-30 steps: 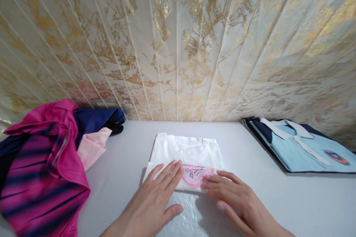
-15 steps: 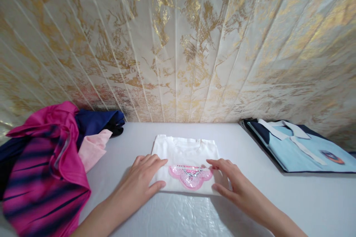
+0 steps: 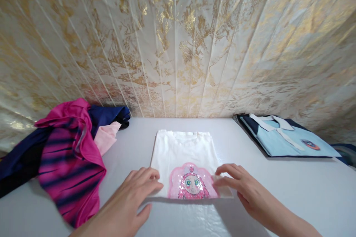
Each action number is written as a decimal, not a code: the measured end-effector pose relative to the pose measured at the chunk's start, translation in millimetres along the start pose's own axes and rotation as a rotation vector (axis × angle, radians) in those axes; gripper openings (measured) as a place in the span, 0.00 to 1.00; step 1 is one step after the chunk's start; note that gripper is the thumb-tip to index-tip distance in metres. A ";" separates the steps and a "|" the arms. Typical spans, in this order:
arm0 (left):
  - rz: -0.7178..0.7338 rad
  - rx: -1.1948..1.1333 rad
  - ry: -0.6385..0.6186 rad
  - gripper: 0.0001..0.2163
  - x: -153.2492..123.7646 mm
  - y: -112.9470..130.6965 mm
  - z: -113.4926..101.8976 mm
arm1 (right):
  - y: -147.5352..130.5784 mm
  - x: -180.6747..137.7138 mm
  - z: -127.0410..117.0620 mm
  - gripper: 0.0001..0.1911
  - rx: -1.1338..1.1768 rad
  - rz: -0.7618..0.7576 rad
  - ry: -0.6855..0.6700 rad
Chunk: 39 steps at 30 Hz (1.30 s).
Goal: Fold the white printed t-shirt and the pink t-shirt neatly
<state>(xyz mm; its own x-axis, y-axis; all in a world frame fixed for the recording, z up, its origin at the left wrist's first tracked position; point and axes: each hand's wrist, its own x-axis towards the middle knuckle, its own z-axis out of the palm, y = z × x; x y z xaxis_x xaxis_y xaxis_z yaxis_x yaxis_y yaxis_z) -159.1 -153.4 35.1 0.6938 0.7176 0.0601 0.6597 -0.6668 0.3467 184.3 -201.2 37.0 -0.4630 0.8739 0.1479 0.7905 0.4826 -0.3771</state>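
A white t-shirt (image 3: 183,148) lies flat in the middle of the white table (image 3: 292,192), neckline towards the wall. A pink sequin face print (image 3: 191,185) shows on its near part. My left hand (image 3: 139,190) curls over the shirt's near left edge, fingers on top and thumb below. At the near right corner, my right hand (image 3: 236,183) pinches the cloth with bent fingers. Both hands are closed on the shirt's lower edge.
A loose heap of clothes (image 3: 69,159), magenta with dark stripes, navy and pale pink, lies at the left. A folded light blue polo shirt (image 3: 289,139) rests on a dark garment at the back right. Crinkled clear plastic (image 3: 189,218) covers the near table. A gold-patterned wall (image 3: 178,44) stands behind.
My hands slid from the shirt's middle to its near corners and drew the lower part towards me. The shirt now lies longer and the whole face print shows.
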 end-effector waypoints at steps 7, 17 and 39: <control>0.075 0.091 0.055 0.21 49.8 10.9 16.1 | -22.9 34.2 34.7 0.21 -0.054 0.107 0.227; -0.020 0.217 0.111 0.22 58.6 -6.5 61.0 | -10.7 49.4 85.8 0.28 -0.167 0.203 0.084; 0.104 0.106 0.018 0.25 55.4 20.3 45.6 | -12.6 35.3 41.1 0.47 0.051 -0.043 -0.096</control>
<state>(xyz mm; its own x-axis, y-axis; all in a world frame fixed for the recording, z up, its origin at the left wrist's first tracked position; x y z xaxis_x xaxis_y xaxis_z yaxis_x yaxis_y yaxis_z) -94.0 -136.3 2.8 0.7558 0.6460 0.1074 0.6115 -0.7548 0.2372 141.5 -178.8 9.4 -0.5343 0.8417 0.0773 0.7489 0.5138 -0.4185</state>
